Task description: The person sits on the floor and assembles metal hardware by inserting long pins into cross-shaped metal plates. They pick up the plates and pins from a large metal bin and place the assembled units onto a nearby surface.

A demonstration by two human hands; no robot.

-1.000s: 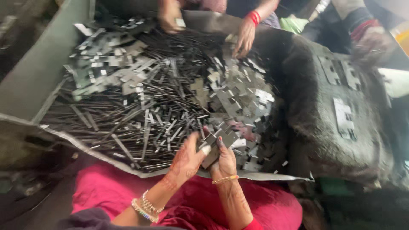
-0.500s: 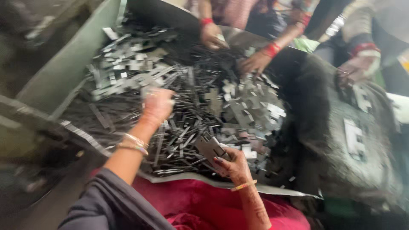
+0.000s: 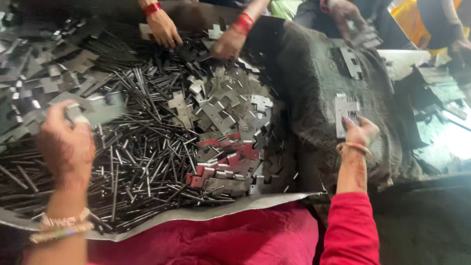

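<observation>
From the head camera, I see my left hand [image 3: 66,142] pinching a flat metal plate [image 3: 100,109] over a pile of thin metal rods [image 3: 142,162]. My right hand [image 3: 360,131], fingers curled, touches a notched plate [image 3: 343,109] on dark cloth [image 3: 314,88].

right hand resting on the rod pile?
No. The right hand is off to the side on the dark cloth, touching a flat metal plate, apart from the rod pile.
</observation>
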